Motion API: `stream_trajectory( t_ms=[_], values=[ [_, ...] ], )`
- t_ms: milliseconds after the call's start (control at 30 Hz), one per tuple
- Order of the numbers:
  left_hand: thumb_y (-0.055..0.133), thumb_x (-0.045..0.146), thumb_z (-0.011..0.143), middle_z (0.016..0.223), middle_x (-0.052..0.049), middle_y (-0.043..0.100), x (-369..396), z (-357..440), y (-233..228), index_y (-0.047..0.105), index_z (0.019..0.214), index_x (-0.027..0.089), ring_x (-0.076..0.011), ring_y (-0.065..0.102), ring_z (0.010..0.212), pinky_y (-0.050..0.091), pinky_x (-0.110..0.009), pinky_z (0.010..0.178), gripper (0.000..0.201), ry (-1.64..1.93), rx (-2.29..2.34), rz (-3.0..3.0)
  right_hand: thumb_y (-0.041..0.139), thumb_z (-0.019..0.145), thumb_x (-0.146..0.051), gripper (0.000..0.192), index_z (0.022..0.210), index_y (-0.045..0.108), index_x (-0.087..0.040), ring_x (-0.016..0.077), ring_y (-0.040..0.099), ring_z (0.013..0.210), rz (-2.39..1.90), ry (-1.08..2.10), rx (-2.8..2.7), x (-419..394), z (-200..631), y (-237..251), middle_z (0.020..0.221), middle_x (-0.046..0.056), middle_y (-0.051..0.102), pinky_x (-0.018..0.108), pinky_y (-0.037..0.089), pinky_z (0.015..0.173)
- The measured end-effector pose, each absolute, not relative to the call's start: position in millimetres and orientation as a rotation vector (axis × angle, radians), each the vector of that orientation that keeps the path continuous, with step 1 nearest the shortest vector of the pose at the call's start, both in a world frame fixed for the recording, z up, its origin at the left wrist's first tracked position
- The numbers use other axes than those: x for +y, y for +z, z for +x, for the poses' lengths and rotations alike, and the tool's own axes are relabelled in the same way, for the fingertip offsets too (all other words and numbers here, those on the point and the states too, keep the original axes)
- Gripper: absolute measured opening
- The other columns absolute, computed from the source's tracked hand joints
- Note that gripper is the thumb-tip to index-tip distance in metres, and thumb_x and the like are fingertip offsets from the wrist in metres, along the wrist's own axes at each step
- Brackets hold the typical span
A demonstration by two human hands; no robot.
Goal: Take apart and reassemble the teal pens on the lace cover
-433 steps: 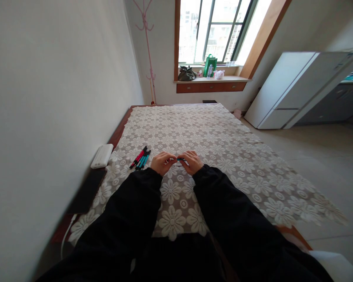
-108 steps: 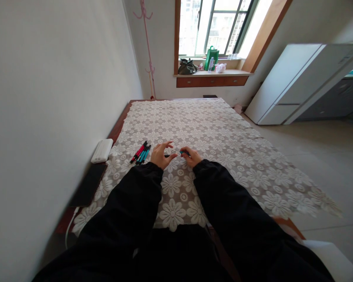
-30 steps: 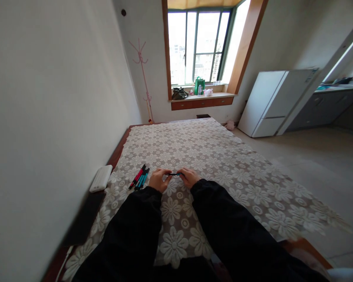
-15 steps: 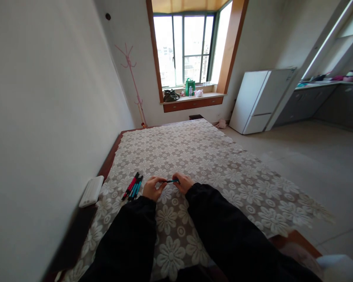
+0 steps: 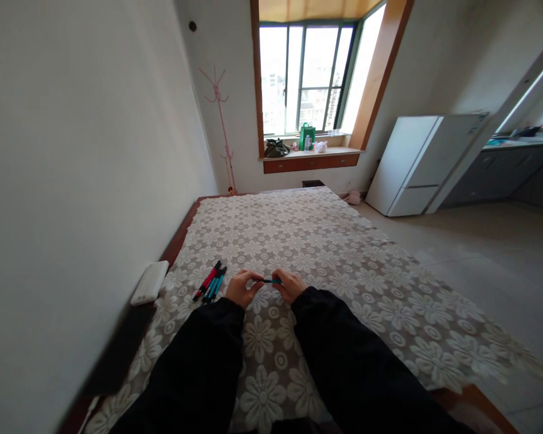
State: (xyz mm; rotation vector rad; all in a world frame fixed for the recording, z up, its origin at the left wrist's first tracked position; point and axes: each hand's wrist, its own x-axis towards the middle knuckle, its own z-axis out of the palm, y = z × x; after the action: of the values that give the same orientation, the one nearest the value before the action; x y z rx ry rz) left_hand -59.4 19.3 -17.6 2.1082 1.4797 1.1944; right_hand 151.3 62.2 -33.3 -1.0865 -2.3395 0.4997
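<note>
A slim teal-and-black pen (image 5: 275, 281) lies level between my two hands, just above the patterned cloth. My left hand (image 5: 243, 289) pinches its black end between thumb and fingertips. At the teal end, the fingers of my right hand (image 5: 291, 285) are closed round the barrel, partly hiding it. Left of my left hand, a small group of pens rests side by side on the cloth: a red pen (image 5: 208, 279) with black ends and several teal pens (image 5: 216, 285) with black ends.
A flower-patterned lace cloth (image 5: 298, 232) covers the long table. Along its left edge by the wall lie a white box-shaped device (image 5: 149, 282) and a dark flat panel (image 5: 120, 346). Beyond stand a pink coat rack (image 5: 221, 120) and a white fridge (image 5: 414, 166).
The camera has turned slightly left, so the whole scene sits further right. Both hands keep their hold on the pen, with little visible change in their grip.
</note>
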Motion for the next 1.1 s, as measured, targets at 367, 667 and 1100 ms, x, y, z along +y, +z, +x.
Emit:
stream_trajectory(
  t_ms=[367,667,1100],
  values=[
    [0.069,0.024,0.081,0.086,-0.004,0.072,19,-59,-17,0.073,0.089,0.023,-0.0194,0.068,0.084,0.055,-0.034,0.08,0.009,1.2,1.477,2.131,0.063,0.087,-0.023,0.017,0.103,0.061,-0.023,0.0186,0.064,0.083,-1.075,0.486,-2.371,63,151,-34,0.089,0.003,0.07,0.028,0.044,0.075],
    [0.07,0.023,0.079,0.083,-0.003,0.072,21,-60,-22,0.074,0.089,0.023,-0.0181,0.068,0.079,0.056,-0.032,0.077,0.01,1.255,1.472,2.039,0.057,0.094,-0.029,0.012,0.102,0.064,-0.023,0.0185,0.066,0.084,-1.116,0.406,-2.416,60,151,-24,0.092,0.004,0.072,0.028,0.044,0.077],
    [0.049,0.051,0.091,0.056,0.0,0.061,24,-61,-22,0.064,0.067,0.018,-0.0134,0.057,0.055,0.044,-0.025,0.056,0.044,1.183,1.564,1.826,0.058,0.096,-0.031,0.014,0.101,0.067,-0.022,0.0186,0.065,0.093,-0.995,0.343,-2.349,59,152,-19,0.099,0.006,0.072,0.028,0.045,0.086]
  ],
)
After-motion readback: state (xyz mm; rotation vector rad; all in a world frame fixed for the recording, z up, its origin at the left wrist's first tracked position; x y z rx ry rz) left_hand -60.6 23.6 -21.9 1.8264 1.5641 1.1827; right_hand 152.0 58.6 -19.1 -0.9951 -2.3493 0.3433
